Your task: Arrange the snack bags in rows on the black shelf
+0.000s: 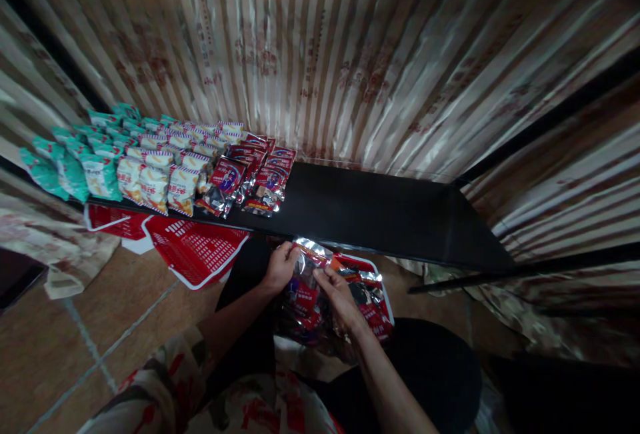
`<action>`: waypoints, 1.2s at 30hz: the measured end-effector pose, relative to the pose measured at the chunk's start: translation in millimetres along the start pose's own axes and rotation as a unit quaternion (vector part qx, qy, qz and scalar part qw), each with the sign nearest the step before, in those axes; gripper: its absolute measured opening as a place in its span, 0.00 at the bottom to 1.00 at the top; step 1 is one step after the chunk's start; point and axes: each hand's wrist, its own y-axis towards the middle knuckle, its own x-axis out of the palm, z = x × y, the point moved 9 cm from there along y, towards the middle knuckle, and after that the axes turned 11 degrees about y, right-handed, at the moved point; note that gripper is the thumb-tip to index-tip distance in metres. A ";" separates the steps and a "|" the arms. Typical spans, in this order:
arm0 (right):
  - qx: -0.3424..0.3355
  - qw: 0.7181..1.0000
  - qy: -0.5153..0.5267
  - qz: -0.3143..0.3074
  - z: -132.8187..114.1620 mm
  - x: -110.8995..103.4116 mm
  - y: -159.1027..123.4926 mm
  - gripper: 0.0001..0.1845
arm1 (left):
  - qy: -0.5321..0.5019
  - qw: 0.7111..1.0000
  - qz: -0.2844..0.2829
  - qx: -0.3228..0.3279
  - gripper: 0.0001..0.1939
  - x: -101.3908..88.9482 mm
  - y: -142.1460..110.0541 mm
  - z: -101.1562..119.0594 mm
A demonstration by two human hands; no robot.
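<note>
Between my two hands is a shiny red and silver snack packet, held above a basket in front of my lap. My left hand pinches its left edge, thumb on top. My right hand grips its right side, also with the thumb on top. Below them, the red basket with a white rim holds several more red packets. On the black shelf ahead, similar red packets lean in rows, nearest to my left hand.
Rows of white snack bags and green bags stand on the left of the black shelf. Red baskets sit under it on the tiled floor. A striped curtain hangs behind, with dark frame bars at the right.
</note>
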 end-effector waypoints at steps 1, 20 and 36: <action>-0.002 1.000 -0.005 -0.010 -2.2 4.8 -0.1 0.17 | -0.009 1.000 0.009 0.001 0.12 -2.5 2.5 4.1; -0.021 0.997 0.069 0.012 -39.4 66.8 58.9 0.28 | -0.184 0.979 0.015 -0.088 0.16 -67.7 19.8 34.5; -0.007 0.955 0.270 0.121 -19.2 71.2 72.7 0.15 | -0.369 0.921 0.068 -0.102 0.19 -98.7 14.8 26.6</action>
